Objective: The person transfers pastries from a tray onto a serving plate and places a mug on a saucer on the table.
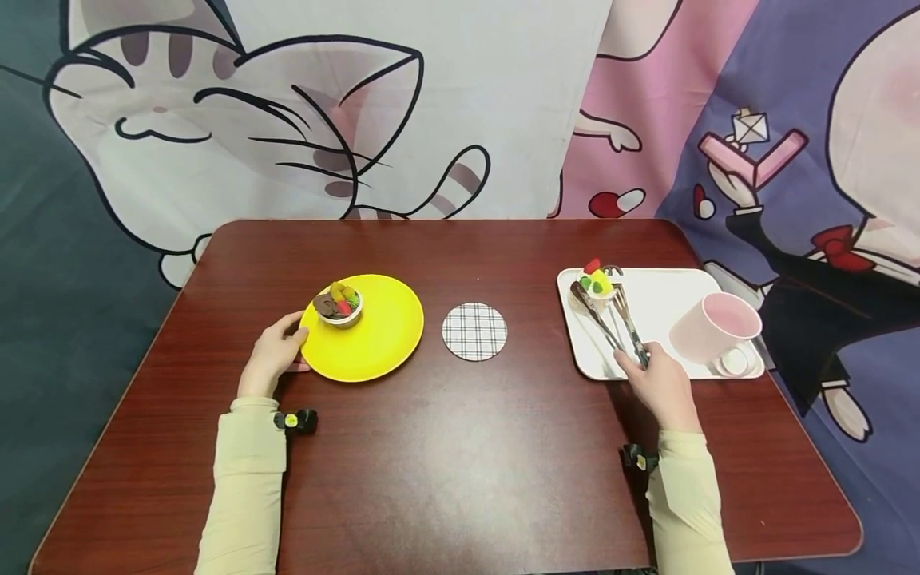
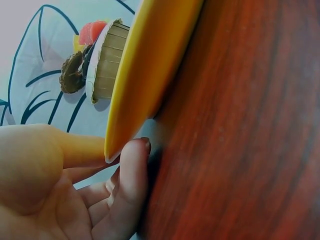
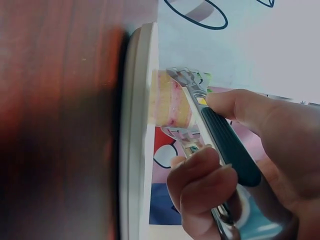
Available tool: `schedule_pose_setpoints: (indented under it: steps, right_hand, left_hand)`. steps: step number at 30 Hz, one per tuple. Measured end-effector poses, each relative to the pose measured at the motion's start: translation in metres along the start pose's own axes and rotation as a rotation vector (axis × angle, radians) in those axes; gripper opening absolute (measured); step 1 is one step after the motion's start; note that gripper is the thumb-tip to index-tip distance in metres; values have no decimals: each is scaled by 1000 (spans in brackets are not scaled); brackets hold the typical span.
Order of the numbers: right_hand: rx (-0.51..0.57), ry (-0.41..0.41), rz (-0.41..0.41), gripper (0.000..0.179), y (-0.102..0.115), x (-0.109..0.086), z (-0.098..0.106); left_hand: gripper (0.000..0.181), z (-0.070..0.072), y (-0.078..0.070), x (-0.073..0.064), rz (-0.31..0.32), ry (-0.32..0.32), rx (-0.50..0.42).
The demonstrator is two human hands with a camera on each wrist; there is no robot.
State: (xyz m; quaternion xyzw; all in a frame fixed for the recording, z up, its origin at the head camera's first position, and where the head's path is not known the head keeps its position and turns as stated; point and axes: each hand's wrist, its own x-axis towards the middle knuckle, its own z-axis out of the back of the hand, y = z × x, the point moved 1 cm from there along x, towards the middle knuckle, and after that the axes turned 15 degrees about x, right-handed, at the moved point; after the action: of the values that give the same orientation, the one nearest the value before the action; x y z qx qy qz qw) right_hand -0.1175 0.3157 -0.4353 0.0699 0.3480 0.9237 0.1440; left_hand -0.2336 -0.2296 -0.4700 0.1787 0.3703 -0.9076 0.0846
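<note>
My left hand (image 1: 271, 351) pinches the left rim of a yellow plate (image 1: 381, 335), thumb on its upper side and fingers beneath. On the plate sits a small tart (image 1: 343, 307) in a ribbed cup, topped with fruit-like pieces and a brown round. My right hand (image 1: 661, 387) grips pieces of cutlery over a white tray (image 1: 650, 291). One is a fork (image 1: 625, 315); a dark green handle (image 3: 227, 145) lies between thumb and fingers in the right wrist view. Behind the cutlery stands a small layered cake (image 3: 170, 100) with red, yellow and green topping.
A pink mug (image 1: 700, 331) lies on its side at the tray's right. Between plate and tray lies a round checked coaster (image 1: 474, 331). The brown table (image 1: 460, 447) has a printed cloth (image 1: 517, 104) hanging behind it.
</note>
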Motion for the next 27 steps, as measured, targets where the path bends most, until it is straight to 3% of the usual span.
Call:
schedule_pose_setpoints:
  steps: [10, 27]
  right_hand:
    - [-26, 74, -10, 56, 8, 6, -3]
    - [-28, 38, -3, 55, 12, 25, -14]
  left_hand:
    - [54, -1, 1, 0, 1, 5, 2]
    - [54, 0, 0, 0, 3, -10, -9]
